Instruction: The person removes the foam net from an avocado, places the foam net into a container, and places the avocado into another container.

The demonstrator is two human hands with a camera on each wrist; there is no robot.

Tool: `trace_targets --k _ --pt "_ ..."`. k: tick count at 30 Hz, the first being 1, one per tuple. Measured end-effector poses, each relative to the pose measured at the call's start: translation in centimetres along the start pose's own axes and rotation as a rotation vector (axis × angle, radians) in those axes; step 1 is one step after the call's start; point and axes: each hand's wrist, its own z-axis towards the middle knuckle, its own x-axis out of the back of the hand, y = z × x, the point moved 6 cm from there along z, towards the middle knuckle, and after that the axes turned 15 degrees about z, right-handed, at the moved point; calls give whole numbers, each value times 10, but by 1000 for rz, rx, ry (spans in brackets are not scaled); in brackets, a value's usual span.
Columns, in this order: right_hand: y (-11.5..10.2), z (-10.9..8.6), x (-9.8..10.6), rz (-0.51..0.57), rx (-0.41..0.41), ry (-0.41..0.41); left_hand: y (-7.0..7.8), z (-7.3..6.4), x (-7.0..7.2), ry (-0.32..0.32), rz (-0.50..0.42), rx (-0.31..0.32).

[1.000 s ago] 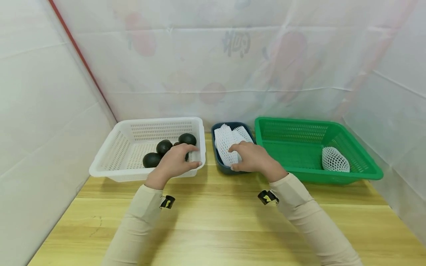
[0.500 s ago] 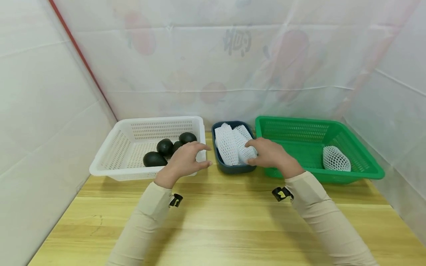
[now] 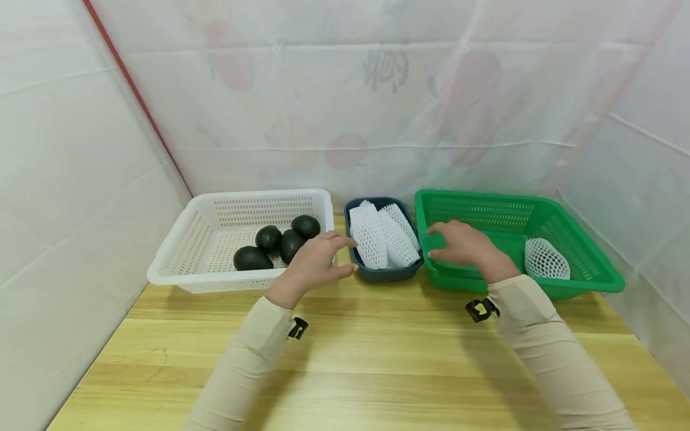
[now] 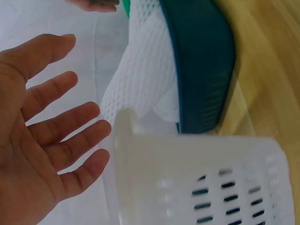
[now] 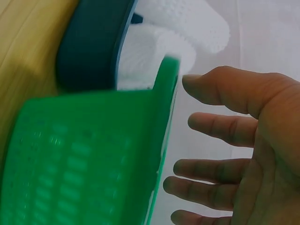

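My left hand [image 3: 318, 262] hovers over the right end of the white basket [image 3: 175, 279], fingers spread and holding nothing. In that basket lie several dark avocados [image 3: 252, 258]. My right hand [image 3: 466, 246] is above the left part of the green basket [image 3: 517, 286], likewise without anything in it; the right wrist view shows its loose fingers [image 5: 206, 171] beside the green rim. Between the baskets stands a dark blue bin [image 3: 384, 275] with several white foam net sleeves [image 3: 369, 236]. A rounded thing in a foam net [image 3: 546, 258] rests at the green basket's right end.
The baskets and bin stand side by side along the back of a wooden table [image 3: 372, 359]. White sheeting [image 3: 302, 108] hangs behind them and on both sides.
Both hands have moved right: the left from over the avocados to the white basket's right end, the right from the foam sleeves to over the green basket. The sleeves' right part is uncovered.
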Motion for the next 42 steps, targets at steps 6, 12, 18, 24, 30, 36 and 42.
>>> trace_targets --k 6,12,18,24,30,36,42 --pt "22 -4 5 4 -15 4 13 5 -6 11 32 -47" --pt "43 -12 8 4 -31 5 23 9 -10 -6 47 -73" --pt "61 -19 15 19 -36 18 30 13 -18 -54 40 -84" --pt "80 -25 19 34 -64 22 36 15 -26 -86 40 -103" --pt "98 -30 22 33 -100 19 42 15 -31 -96 38 -109" --pt "114 -34 21 28 -113 -6 51 19 -36 -140 58 -130" --pt "133 -42 25 0 -123 22 61 22 -45 -172 79 -150"
